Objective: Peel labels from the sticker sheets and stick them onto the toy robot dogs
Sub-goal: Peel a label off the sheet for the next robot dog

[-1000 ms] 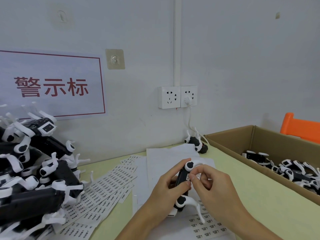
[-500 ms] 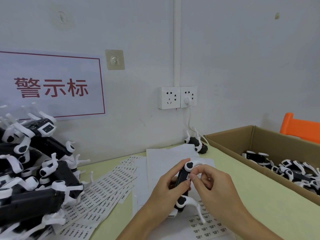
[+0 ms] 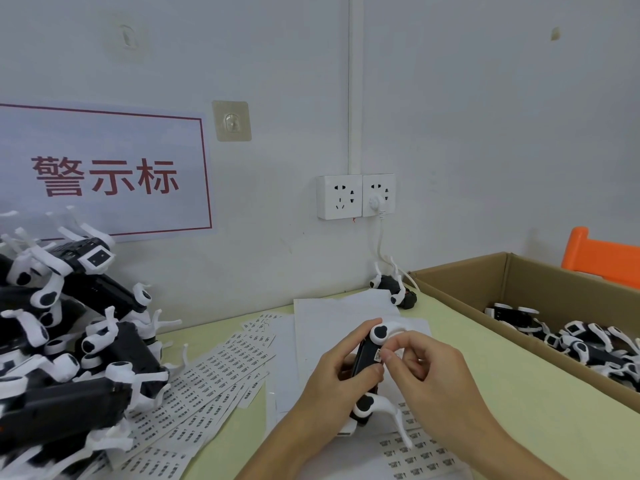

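Note:
My left hand grips a black toy robot dog with white legs, held on its side above the table. My right hand pinches a small white label against the dog's black body with thumb and forefinger. A sticker sheet lies under my hands. More sticker sheets fan out to the left. A heap of black-and-white robot dogs fills the left edge.
A cardboard box at the right holds several robot dogs. One dog lies by the wall under a plugged-in socket. Blank white paper covers the table's middle. An orange chair stands behind the box.
My right thumb and forefinger have shifted slightly on the dog's body, pressing at the label. The left hand and the dog stay nearly in place.

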A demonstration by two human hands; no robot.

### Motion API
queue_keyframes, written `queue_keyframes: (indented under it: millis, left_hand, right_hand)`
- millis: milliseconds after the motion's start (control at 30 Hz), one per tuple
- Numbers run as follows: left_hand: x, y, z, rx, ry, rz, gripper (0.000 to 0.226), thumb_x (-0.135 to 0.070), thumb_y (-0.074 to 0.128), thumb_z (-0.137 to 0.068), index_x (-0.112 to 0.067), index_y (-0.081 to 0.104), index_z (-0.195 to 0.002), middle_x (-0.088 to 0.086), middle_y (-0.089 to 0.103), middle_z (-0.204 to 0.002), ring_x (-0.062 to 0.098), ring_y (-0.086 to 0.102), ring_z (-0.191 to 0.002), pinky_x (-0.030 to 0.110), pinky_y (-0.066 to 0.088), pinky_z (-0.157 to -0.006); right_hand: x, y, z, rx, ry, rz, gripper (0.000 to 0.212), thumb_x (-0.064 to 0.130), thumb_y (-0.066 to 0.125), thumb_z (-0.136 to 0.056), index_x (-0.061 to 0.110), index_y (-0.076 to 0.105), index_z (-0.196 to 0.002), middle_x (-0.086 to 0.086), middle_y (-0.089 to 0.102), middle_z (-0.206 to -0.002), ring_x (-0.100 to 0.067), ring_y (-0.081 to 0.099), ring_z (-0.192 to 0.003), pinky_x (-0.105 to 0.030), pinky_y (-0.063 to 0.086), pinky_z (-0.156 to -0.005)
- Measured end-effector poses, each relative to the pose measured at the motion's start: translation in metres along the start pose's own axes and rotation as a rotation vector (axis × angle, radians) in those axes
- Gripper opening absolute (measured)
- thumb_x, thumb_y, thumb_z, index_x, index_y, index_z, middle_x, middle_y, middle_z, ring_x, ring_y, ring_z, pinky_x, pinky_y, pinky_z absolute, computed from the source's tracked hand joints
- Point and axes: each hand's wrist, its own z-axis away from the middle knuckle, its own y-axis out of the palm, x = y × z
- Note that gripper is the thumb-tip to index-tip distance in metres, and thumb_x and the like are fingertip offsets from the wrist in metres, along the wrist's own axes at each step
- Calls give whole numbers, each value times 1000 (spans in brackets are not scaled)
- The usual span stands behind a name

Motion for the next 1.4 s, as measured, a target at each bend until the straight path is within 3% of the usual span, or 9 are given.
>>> queue_keyframes:
  millis: [400, 633, 800, 1233, 1400]
  left_hand:
    - [2, 0, -1, -5, 15, -24, 50, -28, 60, -88, -55, 57, -130, 4, 64, -91, 13, 63, -91, 26, 51, -90]
    - [2, -2, -1, 7, 24, -21, 48, -16, 58, -100, -52, 57, -131, 2, 64, -90, 11, 61, -86, 18, 48, -83]
    - [1, 0, -1, 8, 24, 2, 43, -31, 60, -92, -54, 58, -129, 6, 62, -92, 14, 59, -89, 23, 50, -87]
    - [1, 1, -2, 25, 24, -7, 45, -29, 57, -90, -55, 60, -126, -4, 62, -85, 12, 56, -83, 23, 49, -82]
    - [1, 2, -2, 30, 30, -19, 44, -30, 57, -90, -54, 59, -127, 4, 56, -87, 15, 52, -83, 31, 47, -82]
  right_hand:
    - [-1, 1, 0, -2, -1, -1, 19, 10, 67, -93, 20, 69, -77, 9, 28, -46, -8, 28, -45, -15, 28, -48]
    - [-2, 1, -1, -1, -2, 11, 20, 8, 66, -93, 20, 69, -76, 9, 28, -46, -8, 29, -45, -15, 31, -50]
    - [-2, 2, -1, -6, 1, -3, 20, 6, 66, -93, 18, 69, -77, 9, 27, -46, -8, 29, -43, -10, 34, -49]
    - [-1, 4, 0, -91, -1, 70, 28, 10, 74, -86, 30, 67, -67, 8, 28, -46, -9, 29, -45, -16, 30, -48]
    - [1, 4, 0, -113, 16, 105, 28, 11, 76, -83, 31, 67, -65, 7, 28, -45, -9, 30, -45, -18, 31, -49]
